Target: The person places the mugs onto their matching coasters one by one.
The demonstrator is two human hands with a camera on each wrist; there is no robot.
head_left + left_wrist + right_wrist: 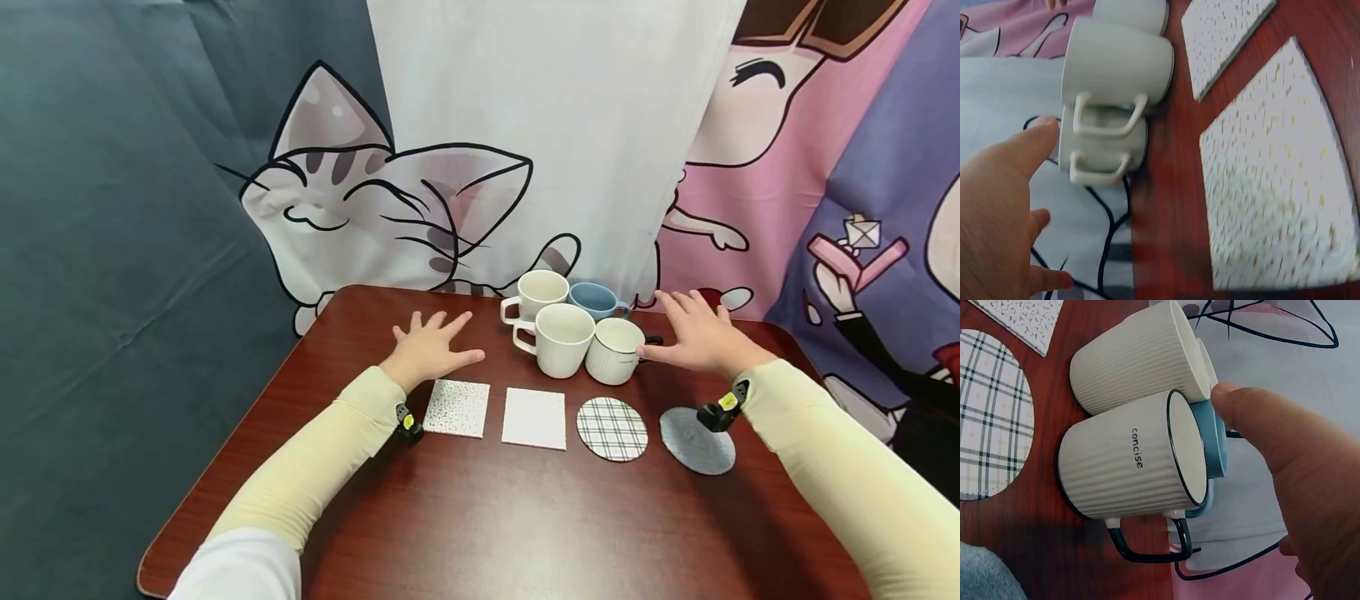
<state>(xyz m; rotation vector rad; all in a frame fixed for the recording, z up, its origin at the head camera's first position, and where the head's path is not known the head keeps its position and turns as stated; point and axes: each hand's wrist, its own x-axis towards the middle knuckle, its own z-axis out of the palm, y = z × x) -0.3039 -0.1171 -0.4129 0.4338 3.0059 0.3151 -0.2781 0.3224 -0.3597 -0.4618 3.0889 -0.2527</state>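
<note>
My left hand (pixel 429 353) hovers with spread fingers above the table, left of the mugs and just behind a speckled square coaster (pixel 457 408). My right hand (pixel 697 337), its fingers also spread, is nearest the ribbed white mug with a black rim and handle (pixel 613 353); the right wrist view shows "concise" printed on that mug. Beside it stands a larger ribbed white mug (pixel 559 342), handle to the left. Behind are another white mug (pixel 542 292) and a blue cup (pixel 594 298), partly hidden. Neither hand holds anything.
In a row with the speckled coaster lie a white square coaster (pixel 534 418), a round plaid coaster (pixel 612 429) and a round grey-blue coaster (pixel 697 441). They lie on a dark red-brown wooden table (pixel 480 517). A cartoon-printed curtain (pixel 555 125) hangs behind it.
</note>
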